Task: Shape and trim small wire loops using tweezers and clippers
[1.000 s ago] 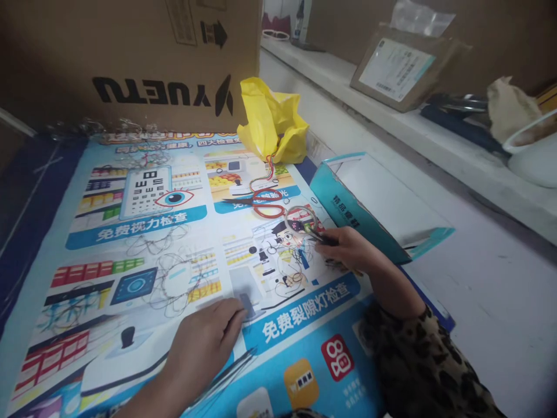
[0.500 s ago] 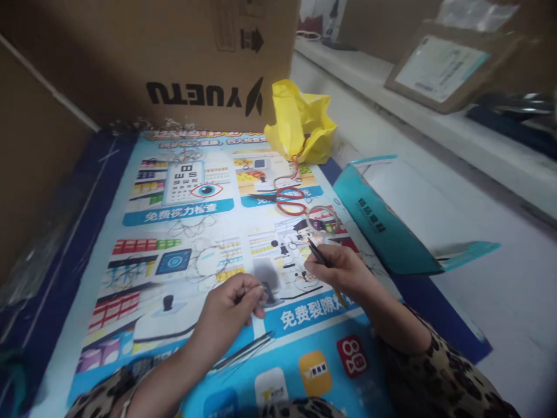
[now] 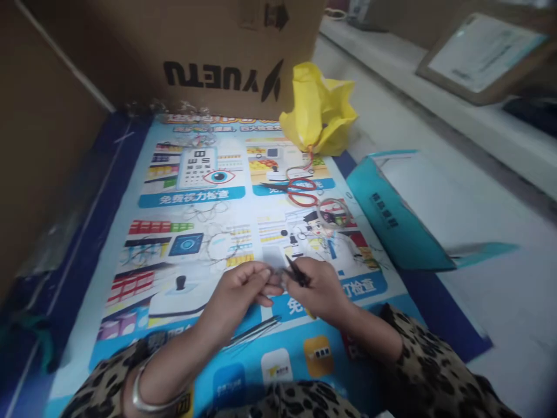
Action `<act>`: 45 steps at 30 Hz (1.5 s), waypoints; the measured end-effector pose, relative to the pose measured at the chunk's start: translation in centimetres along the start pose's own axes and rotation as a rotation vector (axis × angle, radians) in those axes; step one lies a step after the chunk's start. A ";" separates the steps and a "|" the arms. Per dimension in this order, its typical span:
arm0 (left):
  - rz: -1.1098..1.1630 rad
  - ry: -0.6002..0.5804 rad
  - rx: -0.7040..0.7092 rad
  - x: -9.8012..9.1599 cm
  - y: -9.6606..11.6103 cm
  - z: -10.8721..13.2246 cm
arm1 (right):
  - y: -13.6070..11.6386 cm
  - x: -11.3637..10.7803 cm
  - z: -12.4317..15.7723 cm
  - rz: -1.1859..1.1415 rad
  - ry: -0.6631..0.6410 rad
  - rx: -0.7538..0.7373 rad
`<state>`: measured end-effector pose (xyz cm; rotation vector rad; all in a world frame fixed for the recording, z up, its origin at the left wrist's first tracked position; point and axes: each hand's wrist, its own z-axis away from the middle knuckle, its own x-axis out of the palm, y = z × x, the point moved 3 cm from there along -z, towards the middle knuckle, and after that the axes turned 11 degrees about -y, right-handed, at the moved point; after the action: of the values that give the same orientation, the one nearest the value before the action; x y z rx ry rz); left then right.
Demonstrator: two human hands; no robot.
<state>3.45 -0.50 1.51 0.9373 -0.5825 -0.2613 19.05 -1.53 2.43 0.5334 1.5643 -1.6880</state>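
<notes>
My left hand (image 3: 246, 290) is pinched closed over the middle of the printed sheet (image 3: 183, 302), fingertips on something small and thin that I cannot make out. Close against those fingertips is my right hand (image 3: 319, 290), closed around dark pointed tweezers (image 3: 298, 271) whose tips point up and away to the left. A bundle of thin dark strands (image 3: 255, 331) lies on the sheet just below my hands. Farther off rest scissors with red handles (image 3: 300, 191), and beside them a pale ring-shaped coil (image 3: 333, 213).
A yellow crumpled bag (image 3: 319, 110) stands at the back, before a large cardboard box (image 3: 209, 35). An open teal box (image 3: 391, 215) sits to the right, by a white ledge (image 3: 391, 58). Loose thin wire loops (image 3: 209, 212) are scattered on the sheet.
My right hand has moved left with the tweezers, and the two hands now meet at the fingertips. The whole view has shifted slightly, moving the background to the right.
</notes>
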 end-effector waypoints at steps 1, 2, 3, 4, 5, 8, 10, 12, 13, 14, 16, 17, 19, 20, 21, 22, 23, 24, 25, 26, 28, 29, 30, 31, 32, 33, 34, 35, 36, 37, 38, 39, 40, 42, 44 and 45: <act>-0.006 0.013 -0.007 0.0 0.0 0.0 | 0.0 0.1 0.0 0.014 0.006 -0.006; -0.011 0.020 -0.015 -0.1 0.0 0.0 | 0.1 0.2 0.0 0.025 0.001 -0.010; -0.023 0.006 -0.032 0.0 -0.1 -0.1 | 0.1 0.2 0.0 0.039 0.013 -0.023; -0.042 -0.006 -0.046 0.0 -0.2 -0.1 | 0.2 0.2 0.1 0.054 0.022 -0.035; -0.063 -0.017 -0.066 0.0 -0.3 -0.2 | 0.2 0.3 0.1 0.074 0.026 -0.045; -0.121 -0.020 -0.101 -0.2 -0.7 -0.3 | 0.3 0.4 0.3 0.166 0.017 -0.098; -0.158 -0.024 -0.097 -0.3 -0.9 -0.3 | 0.2 0.6 0.6 0.225 0.004 -0.160; -0.207 -0.014 -0.082 -0.6 -1.0 -0.2 | 0.2 0.7 0.9 0.264 -0.012 -0.219; -0.232 -0.007 -0.080 -0.6 -0.9 -0.2 | 0.2 0.8 1.0 0.279 -0.023 -0.238; -0.263 -0.006 -0.078 -0.6 -0.8 -0.1 | 0.2 0.8 1.0 0.291 -0.036 -0.250; -0.327 -0.021 -0.072 -0.5 -0.6 -0.1 | 0.3 0.7 1.1 0.305 -0.061 -0.261; -0.349 -0.044 -0.074 -0.4 -0.5 -0.1 | 0.4 0.6 1.1 0.307 -0.069 -0.267; -0.358 -0.096 -0.081 -0.1 -0.5 -0.1 | 0.6 0.4 1.1 0.307 -0.085 -0.274; -0.350 -0.120 -0.091 0.0 -0.6 -0.2 | 0.7 0.4 1.0 0.306 -0.095 -0.278; -0.340 -0.138 -0.099 0.1 -0.7 -0.2 | 0.8 0.4 1.0 0.305 -0.106 -0.281; -0.333 -0.153 -0.108 0.1 -0.8 -0.2 | 0.9 0.4 1.0 0.304 -0.120 -0.286; -0.332 -0.161 -0.110 0.1 -0.9 -0.2 | 1.0 0.4 1.0 0.305 -0.135 -0.290; -0.336 -0.170 -0.108 0.1 -1.0 -0.2 | 1.0 0.5 1.0 0.309 -0.145 -0.294; -0.344 -0.179 -0.106 0.2 -1.0 -0.1 | 1.0 0.4 1.0 0.316 -0.153 -0.299; -0.359 -0.188 -0.103 0.2 -0.9 -0.1 | 1.0 0.4 1.0 0.324 -0.157 -0.305; -0.395 -0.201 -0.114 0.3 -0.8 -0.1 | 1.0 -0.2 0.9 0.339 -0.161 -0.318; -0.406 -0.194 -0.119 0.4 -0.7 -0.1 | 1.0 -0.7 0.7 0.346 -0.162 -0.323; -0.407 -0.176 -0.121 0.4 -0.6 -0.1 | 1.3 -1.4 0.6 0.354 -0.160 -0.316; -0.396 -0.146 -0.115 0.4 -0.6 -0.1 | 1.7 -2.3 0.3 0.369 -0.151 -0.293; -0.376 -0.108 -0.100 0.4 -0.5 -0.2 | 2.3 -3.3 0.1 0.393 -0.137 -0.247; -0.353 -0.071 -0.083 0.5 -0.5 -0.2 | 3.1 -4.4 -0.3 0.425 -0.098 -0.166; -0.333 -0.043 -0.067 0.5 -0.6 -0.3 | 4.2 -5.6 -0.7 0.466 -0.038 -0.061; -0.319 -0.029 -0.058 0.6 -0.6 -0.3 | 5.3 -6.7 -1.0 0.506 0.005 0.047; -0.312 -0.023 -0.050 0.6 -0.7 -0.4 | 6.4 -7.6 -1.3 0.547 0.028 0.156; -0.308 -0.023 -0.046 0.7 -0.8 -0.4 | 7.5 -8.3 -1.6 0.580 0.028 0.249; -0.308 -0.027 -0.044 0.7 -0.8 -0.4 | 8.3 -8.7 -1.9 0.592 0.014 0.271; -0.309 -0.033 -0.045 0.7 -0.9 -0.4 | 8.9 -9.0 -2.2 0.598 0.002 0.276; -0.311 -0.039 -0.047 0.7 -0.9 -0.4 | 9.3 -9.1 -2.4 0.602 -0.014 0.274; -0.312 -0.050 -0.052 0.7 -0.9 -0.4 | 9.7 -9.2 -2.6 0.609 -0.036 0.255; -0.295 -0.059 -0.044 0.7 -0.8 -0.4 | 9.7 -9.0 -2.5 0.616 -0.056 0.236; -0.285 -0.064 -0.039 0.7 -0.8 -0.4 | 9.6 -9.0 -2.3 0.618 -0.067 0.225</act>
<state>4.29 -1.03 0.89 0.9766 -0.4998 -0.5577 31.51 3.32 2.47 0.9524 1.0161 -1.3796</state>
